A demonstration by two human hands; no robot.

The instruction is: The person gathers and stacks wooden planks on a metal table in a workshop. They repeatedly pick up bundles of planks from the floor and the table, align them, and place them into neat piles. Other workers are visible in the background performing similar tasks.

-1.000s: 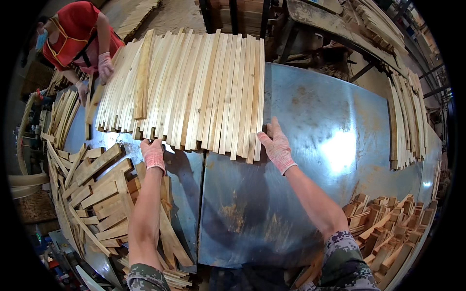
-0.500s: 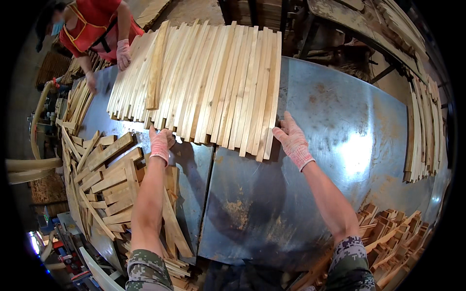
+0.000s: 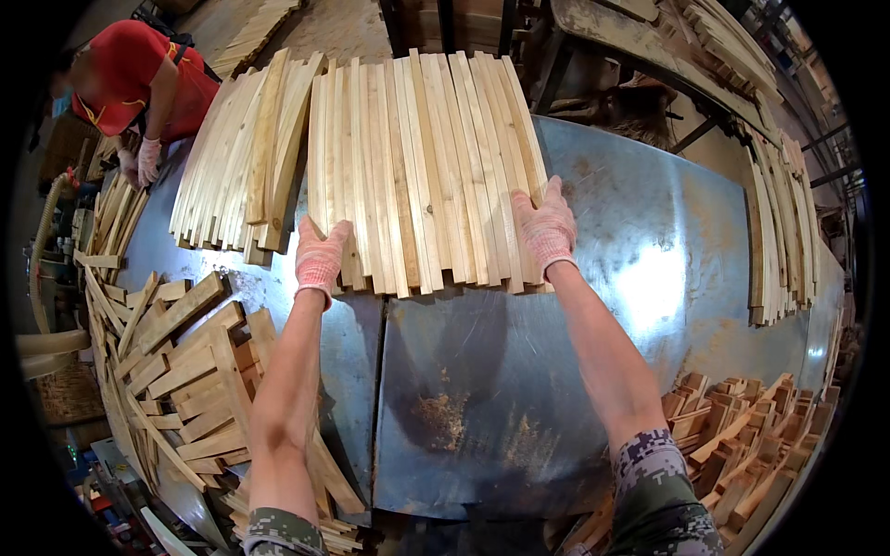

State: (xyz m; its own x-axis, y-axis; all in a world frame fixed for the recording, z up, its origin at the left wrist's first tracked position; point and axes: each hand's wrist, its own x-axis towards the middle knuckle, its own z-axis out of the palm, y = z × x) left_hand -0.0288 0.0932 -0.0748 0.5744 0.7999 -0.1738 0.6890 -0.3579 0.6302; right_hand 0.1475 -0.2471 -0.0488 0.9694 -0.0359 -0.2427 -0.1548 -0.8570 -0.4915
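My left hand, in a pinkish-white work glove, grips the near left edge of a row of long, pale wooden strips. At the near right edge, my right hand, gloved alike, holds the row with its fingers along the outer side. The strips lie side by side, pressed together between both hands, their near ends uneven. Across a narrow gap to the left is a second group of strips, with loose strips on top. Some of my fingers are hidden by the wood.
A metal table with a seam carries the strips. Short wood pieces lie heaped at left; more blocks are at lower right. Strips lie at the right edge. A co-worker in red bends over strips at far left.
My left hand has parted the strips, leaving a gap between two groups. My right hand has closed against the right edge. The co-worker's hand has left the strips and moved down to the left.
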